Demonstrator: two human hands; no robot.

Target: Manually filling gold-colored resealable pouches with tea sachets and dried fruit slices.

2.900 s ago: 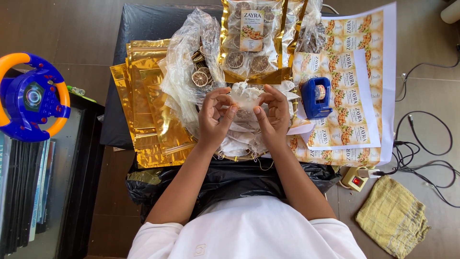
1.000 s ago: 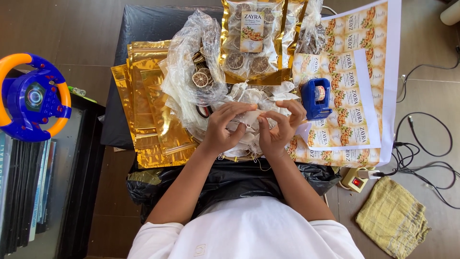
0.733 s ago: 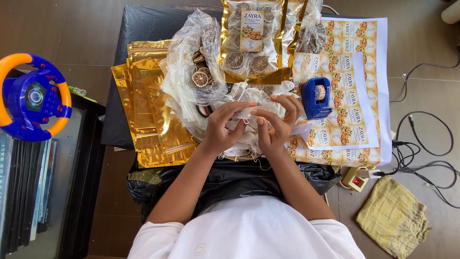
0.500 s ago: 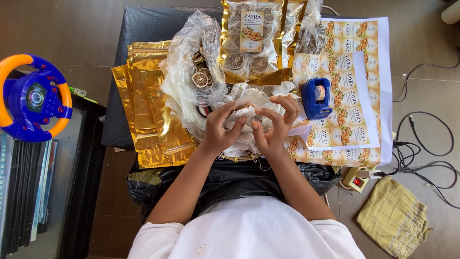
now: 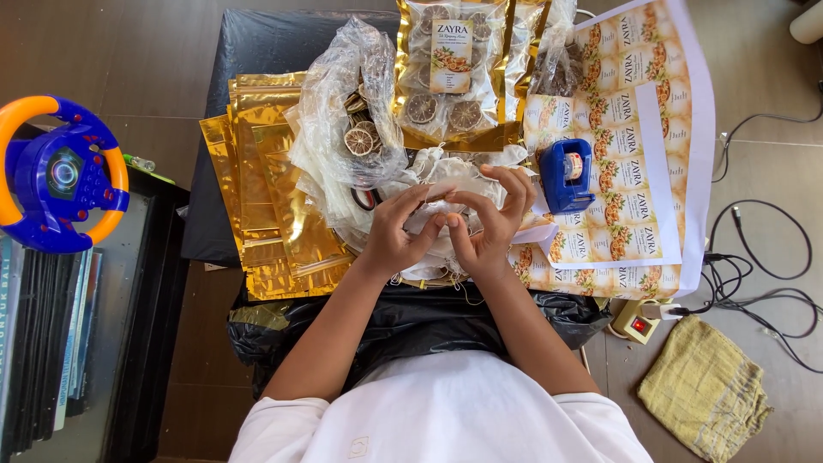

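My left hand (image 5: 396,230) and my right hand (image 5: 489,219) meet over a heap of small white mesh pouches (image 5: 433,171) in the middle of the work surface. Both hands pinch one white pouch (image 5: 446,214) between thumbs and fingertips. Just behind them lies a crumpled clear plastic bag (image 5: 343,129) with dried citrus slices (image 5: 360,141) in it. A gold-edged clear packet (image 5: 453,73) filled with dried slices lies further back.
A stack of flat gold foil pouches (image 5: 266,197) lies at the left. A blue tape dispenser (image 5: 566,176) stands on sheets of printed labels (image 5: 639,137) at the right. A black plastic bag (image 5: 411,317) covers my lap. A toy steering wheel (image 5: 56,171), a power strip (image 5: 636,324), cables and a yellow cloth (image 5: 703,386) lie around.
My hands have come down from a raised position onto the pouch heap and closed together on one white pouch; the fingers keep shifting slightly on it.
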